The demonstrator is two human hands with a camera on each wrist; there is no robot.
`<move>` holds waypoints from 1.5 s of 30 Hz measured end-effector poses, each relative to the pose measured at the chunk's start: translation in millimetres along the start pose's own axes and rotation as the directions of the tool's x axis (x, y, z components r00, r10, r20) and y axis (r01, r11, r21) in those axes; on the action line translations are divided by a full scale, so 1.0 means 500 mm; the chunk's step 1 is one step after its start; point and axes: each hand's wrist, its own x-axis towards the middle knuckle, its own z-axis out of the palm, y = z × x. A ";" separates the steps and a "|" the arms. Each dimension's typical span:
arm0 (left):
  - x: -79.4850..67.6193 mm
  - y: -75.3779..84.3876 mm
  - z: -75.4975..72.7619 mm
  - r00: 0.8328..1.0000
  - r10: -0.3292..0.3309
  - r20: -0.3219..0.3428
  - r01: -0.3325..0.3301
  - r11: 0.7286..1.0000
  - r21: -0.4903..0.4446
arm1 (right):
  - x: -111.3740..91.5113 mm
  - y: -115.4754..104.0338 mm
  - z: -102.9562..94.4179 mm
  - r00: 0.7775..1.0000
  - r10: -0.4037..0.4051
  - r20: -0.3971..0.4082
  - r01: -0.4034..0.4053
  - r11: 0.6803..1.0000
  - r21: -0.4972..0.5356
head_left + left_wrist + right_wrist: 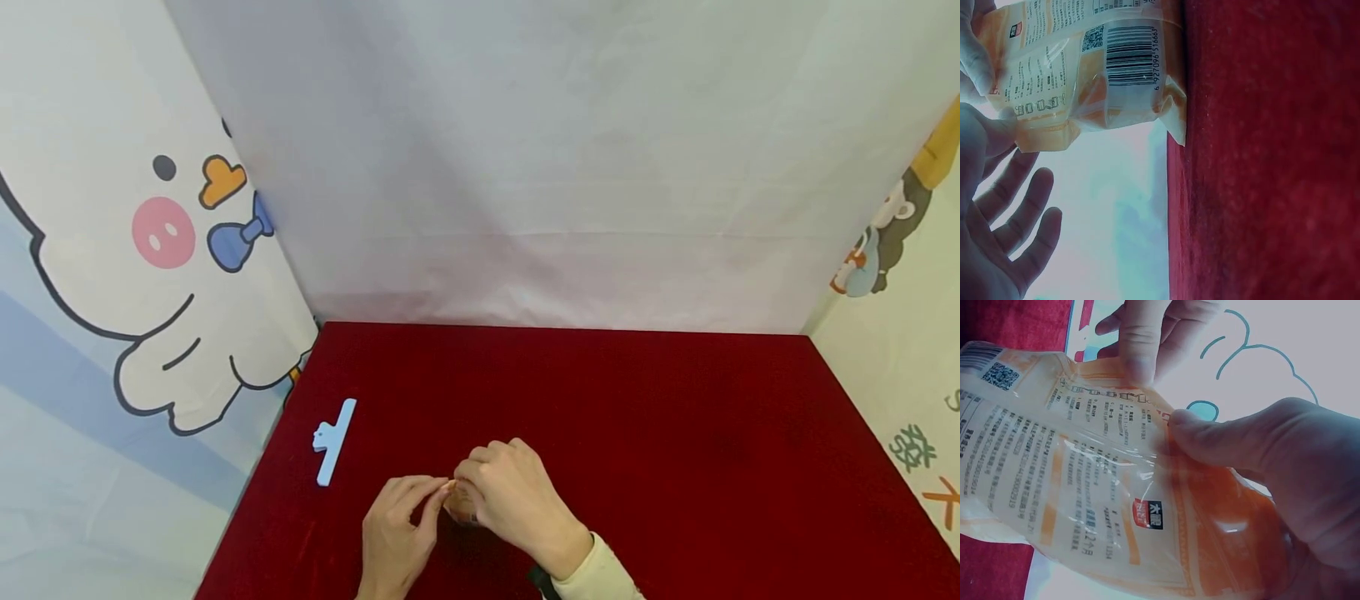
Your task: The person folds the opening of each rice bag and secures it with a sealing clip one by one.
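An orange and clear plastic food packet [1104,475], printed with a barcode [1130,55] and small text, stands on the red cloth between my hands. My left hand [399,527] pinches its upper corner between thumb and index finger, the other fingers spread apart in the left wrist view. Close beside that spot, my right hand [517,498] grips the packet's top edge, its thumb [1222,440] lying along the film. From the head view most of the packet is hidden under the right hand. What the packet contains cannot be made out.
A light blue clip [335,442] with a long straight bar lies on the red tablecloth [637,433], left of the hands. White curtains [562,167] rise behind the table, and cartoon-printed cloths [90,392] hang at both sides.
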 end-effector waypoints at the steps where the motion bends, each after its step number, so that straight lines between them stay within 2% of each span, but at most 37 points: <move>1: 0.001 0.000 0.000 1.000 -0.002 0.000 0.002 1.000 0.002 | 0.000 0.000 0.000 1.000 0.000 -0.001 0.000 1.000 -0.001; 8: 0.007 -0.001 0.003 1.000 0.021 -0.012 -0.021 1.000 0.021 | 0.001 -0.005 -0.003 1.000 0.001 -0.008 -0.002 0.999 -0.039; 15: 0.011 0.001 0.004 0.998 0.046 -0.039 -0.045 0.998 0.042 | 0.011 -0.026 0.000 1.000 -0.013 -0.021 0.009 0.979 -0.201; 21: 0.012 0.003 0.008 0.999 0.032 -0.033 -0.029 0.997 0.073 | 0.017 -0.031 0.006 1.000 -0.028 -0.001 0.027 0.962 -0.273; 29: 0.010 0.001 0.005 1.000 -0.019 -0.003 0.019 0.998 0.057 | 0.021 -0.024 0.007 0.999 -0.038 0.013 0.040 0.963 -0.268; 40: 0.006 -0.010 0.012 1.000 -0.006 -0.021 0.008 0.997 0.082 | 0.027 -0.028 0.006 0.999 -0.035 0.040 0.046 0.952 -0.304; 45: 0.009 -0.009 0.015 1.000 0.003 -0.008 -0.002 0.996 0.090 | 0.020 -0.001 -0.012 0.999 0.034 0.000 -0.033 0.967 -0.252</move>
